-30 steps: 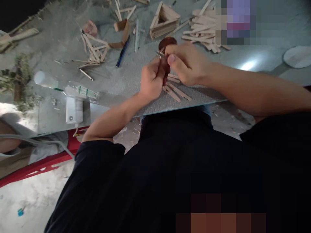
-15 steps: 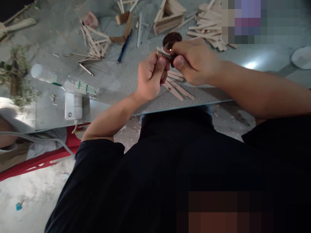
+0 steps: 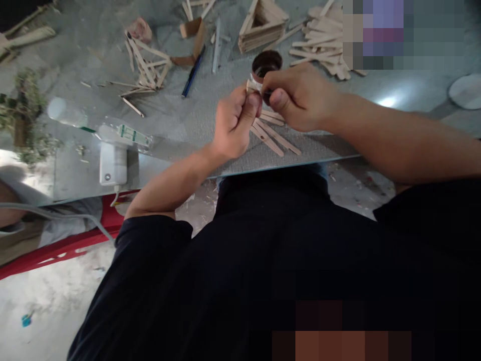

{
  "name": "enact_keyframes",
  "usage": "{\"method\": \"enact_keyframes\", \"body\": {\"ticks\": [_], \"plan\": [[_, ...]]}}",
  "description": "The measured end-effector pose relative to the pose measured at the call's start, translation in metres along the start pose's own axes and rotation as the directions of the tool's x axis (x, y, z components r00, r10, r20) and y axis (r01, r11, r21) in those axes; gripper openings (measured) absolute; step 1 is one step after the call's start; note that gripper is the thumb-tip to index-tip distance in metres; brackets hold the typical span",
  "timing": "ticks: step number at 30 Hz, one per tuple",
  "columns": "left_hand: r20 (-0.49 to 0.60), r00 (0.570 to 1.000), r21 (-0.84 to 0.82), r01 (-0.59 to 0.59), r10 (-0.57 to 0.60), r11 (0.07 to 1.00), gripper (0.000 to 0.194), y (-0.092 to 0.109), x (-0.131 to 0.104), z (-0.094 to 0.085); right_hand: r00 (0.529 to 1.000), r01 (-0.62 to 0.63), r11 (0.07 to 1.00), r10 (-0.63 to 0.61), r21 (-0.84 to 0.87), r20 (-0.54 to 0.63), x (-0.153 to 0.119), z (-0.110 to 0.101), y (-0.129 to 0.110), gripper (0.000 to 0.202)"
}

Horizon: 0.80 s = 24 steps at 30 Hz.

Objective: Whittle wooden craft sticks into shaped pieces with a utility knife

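Observation:
Near the front edge of the table, my left hand [image 3: 235,120] pinches a short pale wooden piece [image 3: 251,86], probably a craft stick seen end-on. Just right of it, my right hand [image 3: 296,98] is closed around a small dark object, mostly hidden by the fingers. The two hands almost touch. Behind them stands a round dark brown container [image 3: 267,62] with an open top. Several flat wooden sticks [image 3: 276,135] lie fanned out on the table below the hands.
Stacked sticks form a triangle [image 3: 263,27] at the back, beside a loose stick pile [image 3: 325,42]. Leftward are a blue pen [image 3: 193,71], cardboard [image 3: 198,42], joined sticks [image 3: 146,70], a plastic bottle [image 3: 124,134], a white power bank [image 3: 113,164] and dried plants [image 3: 28,110].
My left hand has shifted slightly right and down, and the wooden piece in it is turned differently. My right hand has barely moved. More of the brown container's opening shows.

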<state>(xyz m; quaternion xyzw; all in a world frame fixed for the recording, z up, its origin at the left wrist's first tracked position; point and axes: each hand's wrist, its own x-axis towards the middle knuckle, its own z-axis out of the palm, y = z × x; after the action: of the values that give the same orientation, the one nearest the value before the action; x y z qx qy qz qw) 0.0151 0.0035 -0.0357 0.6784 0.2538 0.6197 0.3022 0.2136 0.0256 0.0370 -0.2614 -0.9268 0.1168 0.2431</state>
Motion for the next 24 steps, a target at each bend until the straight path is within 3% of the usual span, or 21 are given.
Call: {"method": "enact_keyframes", "body": {"ticks": [5, 8, 11, 13, 16, 21, 24], "plan": [[-0.044, 0.995, -0.032, -0.089, 0.088, 0.996, 0.071, -0.002, -0.002, -0.003, 0.997, -0.071, 0.983, 0.066, -0.172, -0.035, -0.001, 0.002, -0.008, 0.096], [-0.014, 0.999, 0.007, 0.053, -0.053, 0.999, 0.062, 0.006, -0.002, -0.006, 0.992, -0.128, 0.972, 0.124, -0.196, -0.03, -0.002, 0.005, -0.011, 0.098], [0.067, 0.97, 0.017, 0.233, -0.234, 0.972, 0.05, 0.015, 0.0, -0.011, 0.986, -0.165, 0.964, 0.16, -0.207, -0.039, -0.002, 0.011, -0.012, 0.099], [0.061, 0.959, 0.024, 0.277, -0.277, 0.961, 0.045, 0.015, 0.001, -0.012, 0.983, -0.184, 0.959, 0.174, -0.216, -0.066, -0.003, 0.014, -0.012, 0.103], [-0.056, 0.973, 0.051, 0.229, -0.226, 0.972, 0.041, 0.008, -0.002, -0.012, 0.979, -0.203, 0.957, 0.192, -0.209, -0.075, -0.005, 0.019, -0.011, 0.096], [0.015, 0.972, 0.131, 0.232, -0.236, 0.964, 0.038, 0.005, -0.006, -0.009, 0.964, -0.259, 0.95, 0.245, -0.175, -0.099, -0.006, 0.022, -0.012, 0.083], [-0.038, 0.994, 0.318, 0.111, -0.104, 0.942, 0.038, 0.0, -0.007, -0.009, 0.951, -0.307, 0.943, 0.301, -0.129, -0.07, -0.004, 0.021, -0.014, 0.081]]}}
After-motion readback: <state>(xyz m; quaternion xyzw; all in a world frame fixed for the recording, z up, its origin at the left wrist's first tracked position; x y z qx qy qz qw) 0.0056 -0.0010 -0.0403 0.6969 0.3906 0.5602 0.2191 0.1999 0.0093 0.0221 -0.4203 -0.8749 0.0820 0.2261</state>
